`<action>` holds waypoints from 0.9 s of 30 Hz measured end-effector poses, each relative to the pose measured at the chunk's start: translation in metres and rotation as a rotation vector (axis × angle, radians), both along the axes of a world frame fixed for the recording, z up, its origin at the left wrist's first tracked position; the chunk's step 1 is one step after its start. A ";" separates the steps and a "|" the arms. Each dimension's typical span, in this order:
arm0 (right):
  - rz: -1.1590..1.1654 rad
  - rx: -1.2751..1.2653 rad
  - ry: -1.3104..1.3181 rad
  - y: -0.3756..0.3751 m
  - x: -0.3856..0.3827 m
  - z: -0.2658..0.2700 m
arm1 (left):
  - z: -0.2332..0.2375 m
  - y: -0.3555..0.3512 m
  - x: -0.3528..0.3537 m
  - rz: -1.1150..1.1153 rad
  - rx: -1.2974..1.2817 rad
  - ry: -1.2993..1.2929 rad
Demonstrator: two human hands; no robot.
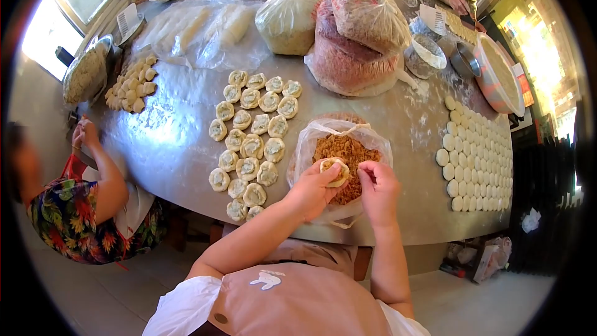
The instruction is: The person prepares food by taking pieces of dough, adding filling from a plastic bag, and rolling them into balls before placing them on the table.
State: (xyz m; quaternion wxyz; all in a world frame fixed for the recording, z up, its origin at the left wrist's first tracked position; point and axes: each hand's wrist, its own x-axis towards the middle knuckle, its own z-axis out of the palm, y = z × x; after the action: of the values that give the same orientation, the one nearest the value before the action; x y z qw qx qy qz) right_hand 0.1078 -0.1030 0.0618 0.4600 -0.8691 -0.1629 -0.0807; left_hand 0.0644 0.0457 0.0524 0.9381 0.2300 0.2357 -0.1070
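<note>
Steel tabletop (168, 130), dusted with flour, carries rows of filled dumplings (252, 146) just left of an open bag of brown shredded filling (351, 149) at its near edge. Over the bag the left hand (311, 190) cups a dough round (336, 171); the right hand (378, 190) bunches its fingertips just beside it, and what they pinch I cannot tell

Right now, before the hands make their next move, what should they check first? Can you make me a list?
1. Dough piece cupped in the left hand: ok.
2. Dough piece held over the open bag: ok.
3. Plenty of brown filling in the bag: ok.
4. Right hand close beside the dough piece: ok. Whether its fingers pinch anything: cannot tell.
5. Bare table beside the rows of filled pieces: ok.
6. Flat dough rounds laid out on the right side: ok.
</note>
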 end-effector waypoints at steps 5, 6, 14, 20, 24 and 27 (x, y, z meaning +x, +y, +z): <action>0.213 -0.085 -0.130 0.007 -0.004 0.020 | -0.002 0.012 -0.001 -0.073 -0.088 -0.080; 0.275 -0.088 -0.166 0.009 -0.005 0.023 | 0.000 0.014 -0.002 -0.101 -0.100 -0.078; 0.231 0.018 -0.070 0.006 -0.007 0.020 | -0.001 0.008 -0.002 -0.049 -0.063 -0.075; 0.065 0.097 -0.009 0.001 -0.008 0.015 | 0.006 0.006 0.001 0.003 -0.011 -0.062; 0.362 -0.056 -0.277 -0.001 -0.001 0.020 | 0.013 0.009 -0.004 -0.152 0.018 -0.055; 0.336 -0.158 -0.353 0.010 -0.008 0.009 | 0.010 0.005 -0.010 -0.195 0.006 -0.052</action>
State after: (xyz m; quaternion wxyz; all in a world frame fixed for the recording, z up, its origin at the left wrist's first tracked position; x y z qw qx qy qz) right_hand 0.0995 -0.0935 0.0712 0.3619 -0.8355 -0.3887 -0.1408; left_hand 0.0547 0.0511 0.0629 0.9283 0.2573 0.1883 -0.1912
